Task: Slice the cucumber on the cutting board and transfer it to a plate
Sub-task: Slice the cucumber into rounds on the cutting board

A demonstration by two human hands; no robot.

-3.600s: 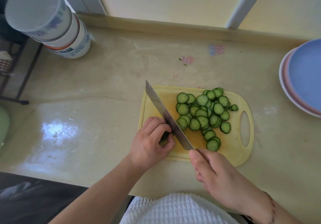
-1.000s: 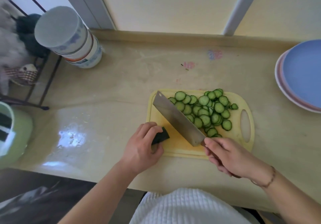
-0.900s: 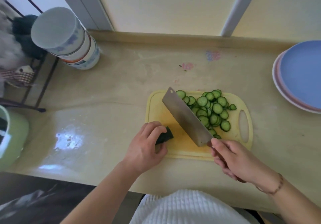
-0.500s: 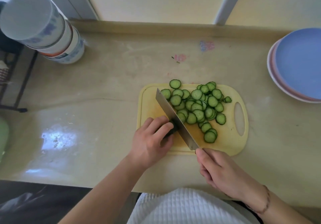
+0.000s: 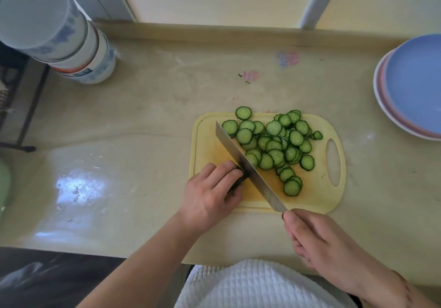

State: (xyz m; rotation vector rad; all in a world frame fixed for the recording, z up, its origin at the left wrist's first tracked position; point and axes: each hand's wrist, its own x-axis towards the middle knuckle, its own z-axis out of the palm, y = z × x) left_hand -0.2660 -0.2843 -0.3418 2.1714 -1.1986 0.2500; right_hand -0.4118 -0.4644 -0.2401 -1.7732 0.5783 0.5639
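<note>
A yellow cutting board [image 5: 317,195] lies on the counter with a pile of several cucumber slices [image 5: 274,145] on its right half. My left hand [image 5: 210,195] holds down a short dark cucumber end [image 5: 241,180], mostly hidden under my curled fingers. My right hand [image 5: 317,240] grips the handle of a cleaver [image 5: 248,169], whose blade stands on edge against the cucumber end, running diagonally across the board. One slice [image 5: 243,113] lies on the board's far rim. A blue plate [image 5: 420,83] sits at the right edge.
The blue plate rests on a stack of pink and white plates [image 5: 381,107]. A stack of bowls [image 5: 55,33] stands at the back left. A green object [image 5: 3,188] shows at the left edge. A wall ledge borders the counter's far side.
The cleaver was lifted and tilted flat over the slices a second ago; now it stands on edge against the cucumber end. Slices were pushed toward the board's far side.
</note>
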